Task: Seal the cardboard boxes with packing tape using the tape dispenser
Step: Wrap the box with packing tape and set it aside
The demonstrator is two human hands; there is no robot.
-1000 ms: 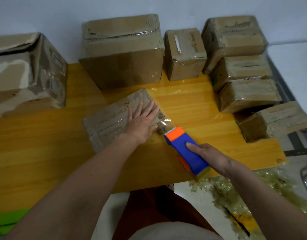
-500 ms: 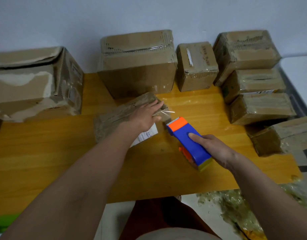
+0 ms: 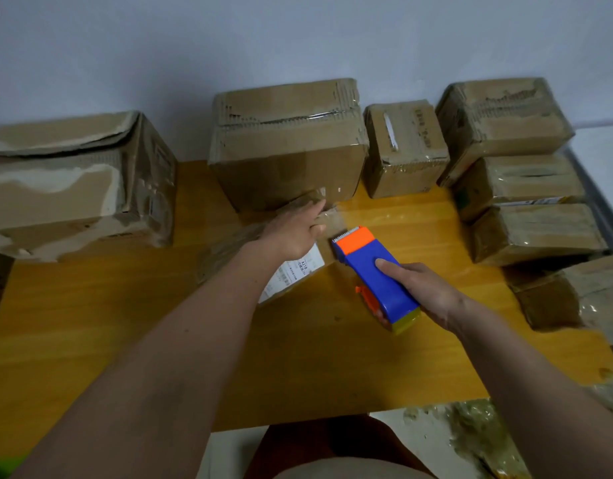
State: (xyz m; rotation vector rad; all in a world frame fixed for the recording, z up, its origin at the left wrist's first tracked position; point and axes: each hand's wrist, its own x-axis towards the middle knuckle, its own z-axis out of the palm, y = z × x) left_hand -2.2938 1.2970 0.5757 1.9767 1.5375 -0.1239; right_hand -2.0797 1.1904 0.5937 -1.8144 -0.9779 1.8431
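Fingers [image 3: 317,216] of the left hand [image 3: 293,233] were out straight and lay on top of the flat parcel [image 3: 229,250], w/ the tips past its far end, near the big box [image 3: 288,146] behind it. That hand pressed down and curled round nothing. Parcel lay tilted on the yellow table [image 3: 90,323], mid-table, wrapped in shiny tape, and its white label [image 3: 293,276] showed just below the wrist.

Right hand [image 3: 426,292] gripped the tape dispenser [image 3: 376,274], blue body, orange front. Thumb lay flat on top and the other fingers curled under it. Its toothed tip sat just beside the parcel's right end; couldn't tell if they touched.

Other boxes stood along the back by the wall: a torn box [image 3: 77,181] on the left, a small box [image 3: 405,150] right of the big one, then a stack of boxes [image 3: 519,174] at the right edge. Crumpled tape scraps [image 3: 478,437] lay on the floor at bottom right.
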